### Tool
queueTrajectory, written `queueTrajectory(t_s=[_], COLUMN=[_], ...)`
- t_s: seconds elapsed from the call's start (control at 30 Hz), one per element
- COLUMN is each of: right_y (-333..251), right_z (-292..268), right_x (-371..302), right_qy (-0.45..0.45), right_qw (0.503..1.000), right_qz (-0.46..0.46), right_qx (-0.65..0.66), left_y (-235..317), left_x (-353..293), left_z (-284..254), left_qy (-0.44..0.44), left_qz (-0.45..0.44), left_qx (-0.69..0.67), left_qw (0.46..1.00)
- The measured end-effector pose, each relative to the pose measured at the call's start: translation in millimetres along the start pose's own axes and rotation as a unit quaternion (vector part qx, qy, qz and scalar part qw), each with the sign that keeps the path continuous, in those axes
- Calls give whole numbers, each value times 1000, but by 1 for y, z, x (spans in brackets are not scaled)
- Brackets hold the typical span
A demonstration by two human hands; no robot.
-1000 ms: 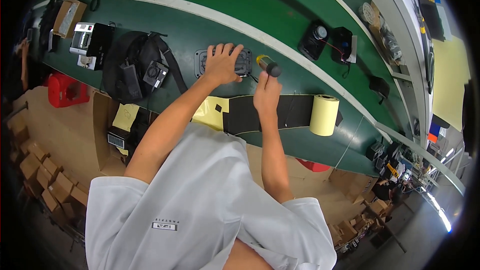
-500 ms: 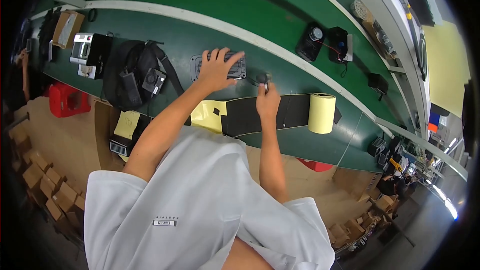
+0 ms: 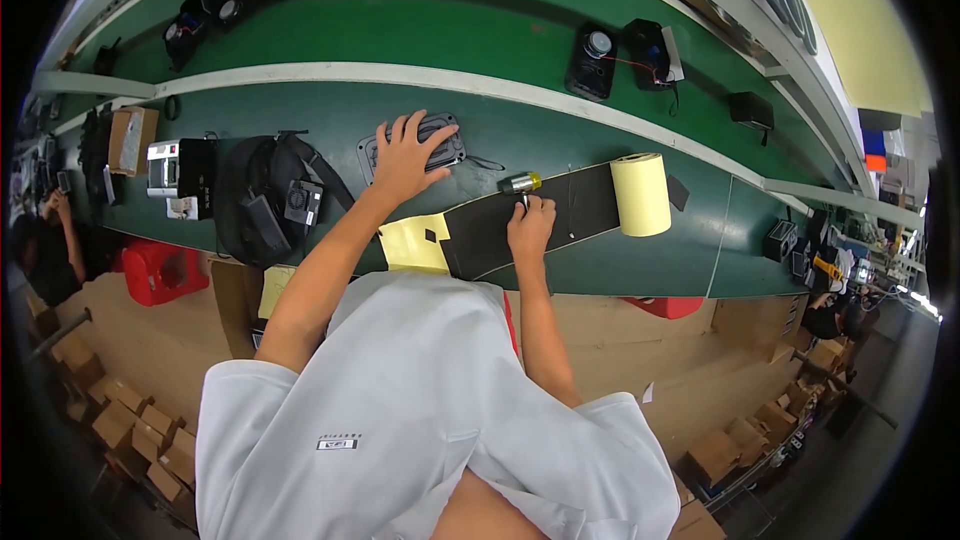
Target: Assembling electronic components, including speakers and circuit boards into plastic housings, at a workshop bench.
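Head view: left hand fingers spread flat on grey panel (right hand grips screwdriver)

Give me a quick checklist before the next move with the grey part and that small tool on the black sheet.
1. Left hand flat on the grey part: ok.
2. Right hand at the small tool: ok; grip itself cannot tell.
3. Black sheet lying flat on the green bench: ok.
4. Yellow roll beside the sheet's far end: ok.
5. Black bag apart from both hands: ok.
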State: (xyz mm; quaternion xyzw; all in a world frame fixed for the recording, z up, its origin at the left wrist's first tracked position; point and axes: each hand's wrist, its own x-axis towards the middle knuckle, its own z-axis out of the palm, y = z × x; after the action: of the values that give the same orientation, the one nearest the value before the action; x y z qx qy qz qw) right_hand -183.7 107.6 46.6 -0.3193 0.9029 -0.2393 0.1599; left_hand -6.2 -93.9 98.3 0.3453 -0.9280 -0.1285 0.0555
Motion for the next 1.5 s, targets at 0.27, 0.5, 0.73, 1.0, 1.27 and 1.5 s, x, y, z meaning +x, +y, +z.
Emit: queueTrajectory(t_s=[0.27,0.5,0.73,1.0,1.27,1.5], right_y=[-60,-105,-101,-131,-87,83], right_z=[8,61,63,40,-57,-119], right_x=[20,60,59,87,281,371], right_qy=[75,-110,-246,-206,148,211], right_qw=[979,993,949,814,955,953], right_qz=[-113,-35,-25,145,-99,58], right_qx=[151,23,195,524,237,-208], left_y=[-32,-37,-55,-45,-61,-95], left_x=[4,-20,-26,3,212,324], left_z=[-12,27,44,1,-11,44], left_qy=[59,102,204,48,-57,-29], left_qz=[-128,-511,-528,-453,-409,-455], left_qx=[-138,-330,-404,-700,-607,-434], left_qw=[980,787,719,549,679,777])
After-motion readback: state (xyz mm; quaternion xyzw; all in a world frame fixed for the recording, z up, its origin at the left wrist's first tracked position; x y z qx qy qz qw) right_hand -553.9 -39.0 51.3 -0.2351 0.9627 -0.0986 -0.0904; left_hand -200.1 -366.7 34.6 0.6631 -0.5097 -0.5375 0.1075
